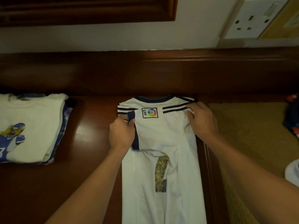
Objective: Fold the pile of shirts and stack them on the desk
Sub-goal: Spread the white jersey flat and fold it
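On the dark wooden desk (pixel 90 126) I see the white jersey (pixel 161 135) lying lengthwise, collar far, hem toward me. The left hand (pixel 122 132) pinches the folded-in sleeve and the right hand (pixel 202 122) grips the other shoulder. The folded stack (pixel 32 123) sits well left, nearer the left hand.
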`<state>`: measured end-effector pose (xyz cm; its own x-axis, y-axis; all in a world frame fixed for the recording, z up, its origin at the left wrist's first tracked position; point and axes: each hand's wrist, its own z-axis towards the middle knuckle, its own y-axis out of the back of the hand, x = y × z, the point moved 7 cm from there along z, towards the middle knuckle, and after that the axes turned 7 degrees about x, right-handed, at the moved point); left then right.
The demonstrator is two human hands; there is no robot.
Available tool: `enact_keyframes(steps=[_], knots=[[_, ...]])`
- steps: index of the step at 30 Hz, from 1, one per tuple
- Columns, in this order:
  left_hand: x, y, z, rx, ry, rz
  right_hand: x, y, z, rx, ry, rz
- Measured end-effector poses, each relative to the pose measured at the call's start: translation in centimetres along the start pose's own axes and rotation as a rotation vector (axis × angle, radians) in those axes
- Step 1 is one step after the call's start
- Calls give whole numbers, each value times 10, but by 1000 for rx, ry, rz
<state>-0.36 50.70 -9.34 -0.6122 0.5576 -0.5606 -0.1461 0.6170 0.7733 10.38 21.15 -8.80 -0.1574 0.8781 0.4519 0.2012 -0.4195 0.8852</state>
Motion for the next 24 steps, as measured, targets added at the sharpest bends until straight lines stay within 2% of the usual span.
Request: enact_keyframes(steps=[2,4,7,9,11,13,15,17,20,24], knots=[[7,0,5,21,5,-70,2,-9,-7,79,60,-10],[8,-2,-1,51,-63,-59,1,-22,-15,207,74,-38],[1,-5,-15,-46,-310,325,3,-19,-33,154,67,-30],[4,-20,-14,79,-385,557,9,-16,-50,99,93,-51],[20,-34,-2,284,-335,657,14,-20,-70,94,139,-104],[28,-33,11,368,-319,710,16,-25,-90,93,186,-153],[25,-21,17,350,-319,662,17,-28,-112,88,218,-180],[20,-5,5,262,-356,512,20,-28,-140,62,231,-193],[19,4,-51,150,-520,404,17,-28,-185,27,192,-142],[51,1,-169,116,-809,368,10,-42,-260,114,100,-39]])
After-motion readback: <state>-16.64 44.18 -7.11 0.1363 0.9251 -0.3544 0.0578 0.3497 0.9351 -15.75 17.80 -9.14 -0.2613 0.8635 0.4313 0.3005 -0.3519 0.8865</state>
